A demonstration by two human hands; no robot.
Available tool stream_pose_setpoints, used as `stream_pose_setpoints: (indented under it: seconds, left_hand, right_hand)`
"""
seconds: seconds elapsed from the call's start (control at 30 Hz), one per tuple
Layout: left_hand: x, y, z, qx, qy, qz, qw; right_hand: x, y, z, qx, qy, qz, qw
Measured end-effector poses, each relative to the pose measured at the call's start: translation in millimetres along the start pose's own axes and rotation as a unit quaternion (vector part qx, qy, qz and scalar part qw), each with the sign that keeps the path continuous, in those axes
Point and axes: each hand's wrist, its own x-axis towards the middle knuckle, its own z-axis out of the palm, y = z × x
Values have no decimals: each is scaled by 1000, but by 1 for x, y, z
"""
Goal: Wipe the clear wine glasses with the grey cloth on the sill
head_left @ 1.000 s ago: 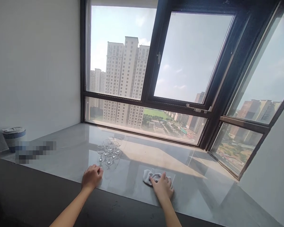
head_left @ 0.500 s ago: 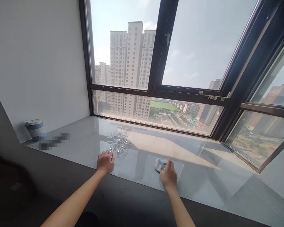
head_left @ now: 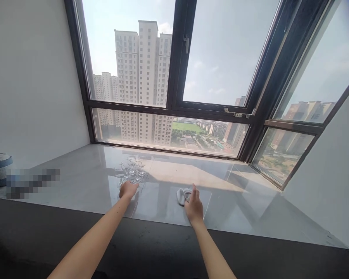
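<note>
Several clear stemmed glasses (head_left: 138, 167) stand in a cluster on the grey tiled sill. My left hand (head_left: 129, 190) is at the near side of the cluster, its thumb stretched out to the right and apart from the fingers. The other fingertips are partly hidden, and no glass is seen lifted in it. My right hand (head_left: 194, 206) is closed on a white cloth (head_left: 180, 197) low over the sill, its index finger raised. A round, ring-like rim (head_left: 187, 195) shows against the cloth by the fingers; whether it belongs to a glass, I cannot make out.
A white and blue bucket (head_left: 0, 170) stands at the left end of the sill (head_left: 84, 186), beside a blurred patch. Dark-framed windows (head_left: 215, 116) rise behind the sill. White walls close off both sides, and the sill's front edge runs below my hands.
My left hand has moved right and forward to the glasses, and its thumb has spread. My right hand stays at the cloth. The whole view has turned to the right.
</note>
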Motion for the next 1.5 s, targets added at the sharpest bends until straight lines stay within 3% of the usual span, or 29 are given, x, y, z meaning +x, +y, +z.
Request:
stream_pose_setpoints:
  seconds: [0.27,0.4,0.6,0.73,0.83,1.13,1.33,1.43,1.5]
  left_hand:
    - [-1,-2,-4,-15,-18,28,999]
    - [-27,-4,0,-4,-19,55,998]
    - [-78,-1,20,34,-12,167,985]
    - [-96,3,31,79,51,231,969]
    - [-101,4,34,101,88,238,962]
    - [-102,3,34,95,82,222,967]
    - [-104,3,35,91,79,255,959]
    - [-106,3,33,85,55,281,954]
    - [-107,3,32,81,49,285,954]
  right_hand:
    - [1,1,4,38,39,-30,998]
    - [1,4,7,63,52,-44,996]
    - [1,10,10,50,92,-54,993]
    - [0,10,10,34,121,-62,990]
    - [-1,10,10,41,114,-66,990]
    - [-2,8,10,78,84,-60,992]
    - [3,8,0,144,125,-5,982]
    - [20,-11,-18,154,138,20,978]
    - [33,-38,-31,167,152,-3,974]
